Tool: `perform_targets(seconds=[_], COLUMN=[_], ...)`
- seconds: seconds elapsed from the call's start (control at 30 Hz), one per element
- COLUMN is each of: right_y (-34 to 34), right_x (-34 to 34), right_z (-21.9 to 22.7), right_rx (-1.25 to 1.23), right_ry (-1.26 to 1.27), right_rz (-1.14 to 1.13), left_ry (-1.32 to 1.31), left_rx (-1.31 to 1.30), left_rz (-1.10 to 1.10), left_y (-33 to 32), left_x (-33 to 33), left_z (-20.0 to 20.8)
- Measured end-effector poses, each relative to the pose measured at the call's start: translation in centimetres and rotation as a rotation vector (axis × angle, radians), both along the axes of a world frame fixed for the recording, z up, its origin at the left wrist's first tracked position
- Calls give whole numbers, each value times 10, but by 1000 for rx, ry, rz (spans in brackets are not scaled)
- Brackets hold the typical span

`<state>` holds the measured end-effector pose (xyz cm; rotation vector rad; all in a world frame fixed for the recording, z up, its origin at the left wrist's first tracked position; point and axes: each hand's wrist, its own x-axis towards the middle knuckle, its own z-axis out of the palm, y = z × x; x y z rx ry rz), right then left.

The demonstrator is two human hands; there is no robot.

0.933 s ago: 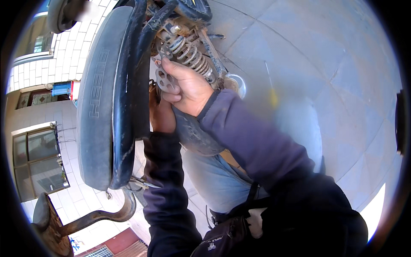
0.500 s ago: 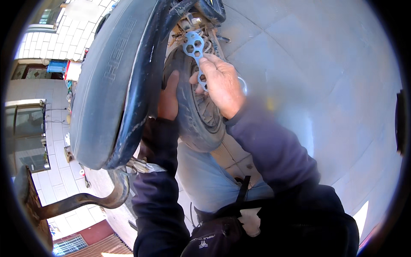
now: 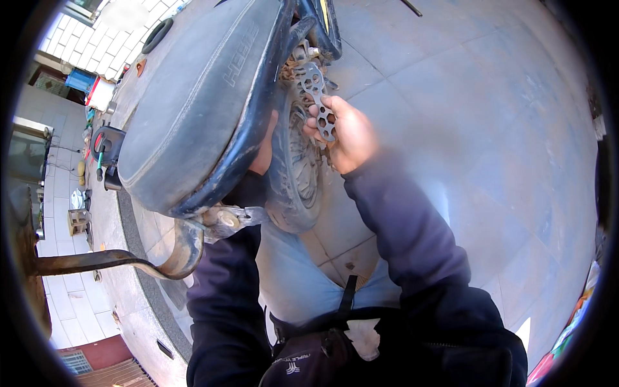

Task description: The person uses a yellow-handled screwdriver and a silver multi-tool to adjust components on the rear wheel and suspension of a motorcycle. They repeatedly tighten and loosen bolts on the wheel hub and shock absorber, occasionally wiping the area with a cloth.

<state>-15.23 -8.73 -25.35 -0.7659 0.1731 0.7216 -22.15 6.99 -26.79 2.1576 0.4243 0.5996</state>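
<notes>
My right hand [image 3: 354,134] grips a flat grey multi-hole hex spanner [image 3: 318,101], thumb and fingers closed on its lower half. The spanner is held up beside the hub of a dusty wheel, its upper end near the dirty metal parts [image 3: 302,58] above. A worn black tyre [image 3: 291,209] stands on the tiled floor between my knees. My left hand [image 3: 265,147] rests along the tyre's left side, under the edge of a long black scooter seat [image 3: 193,113]. The seat hides most of its fingers.
A rusty bent metal bar [image 3: 106,259] juts in at the lower left, near a metal bracket [image 3: 229,219] under the seat's end. A raised stone kerb [image 3: 151,316] runs along the left. Beyond it are a blue container [image 3: 80,80] and a loose tyre [image 3: 157,35].
The view has shifted, and the seat and wheel appear at a different angle. The spanner has turned and now looks grey instead of bluish. Less of my left hand shows behind the seat.
</notes>
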Motion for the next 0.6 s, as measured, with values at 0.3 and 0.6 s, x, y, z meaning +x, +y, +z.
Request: perform_targets(seconds=[0.3, 0.6], right_y=[3, 4], right_x=[16, 17], right_z=[6, 12], right_rx=[25, 121], right_ry=[105, 255], right_rz=[21, 63], left_ry=[43, 40], left_rx=[10, 136], left_rz=[46, 64], left_y=[2, 6], left_x=[1, -4], left_z=[-3, 1])
